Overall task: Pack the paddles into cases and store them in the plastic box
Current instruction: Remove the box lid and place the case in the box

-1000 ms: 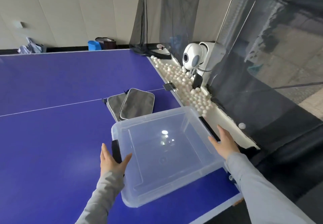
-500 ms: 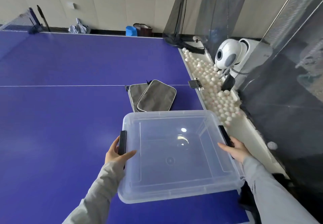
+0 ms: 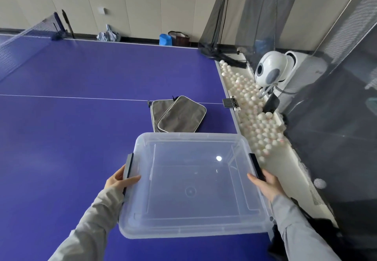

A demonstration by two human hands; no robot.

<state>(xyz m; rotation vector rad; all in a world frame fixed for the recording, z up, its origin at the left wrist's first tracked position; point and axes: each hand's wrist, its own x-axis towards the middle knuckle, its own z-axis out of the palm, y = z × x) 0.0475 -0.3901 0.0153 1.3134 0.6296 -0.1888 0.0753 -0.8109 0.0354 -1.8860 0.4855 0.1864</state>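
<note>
The plastic box sits nearest the camera, at the near right corner of the table, open side up. Whether it rests on the surface or is lifted clear cannot be told. The left hand grips the left wall at its black latch, thumb curled over the rim. The right hand grips the right wall at the opposite latch in the same way.

Just beyond the far rim lie two grey cases, flat and overlapping, the right one partly on top of the left. They lie close to the white centre line of the blue surface.

Along the right edge runs a white tray heaped with white balls – a black clamp grips the table edge beside it. A white ball-feeding machine stands behind the tray, enclosed by black mesh netting.

At far left stands the table net. Beyond it – against the pale panelled wall – stands a blue container.
</note>
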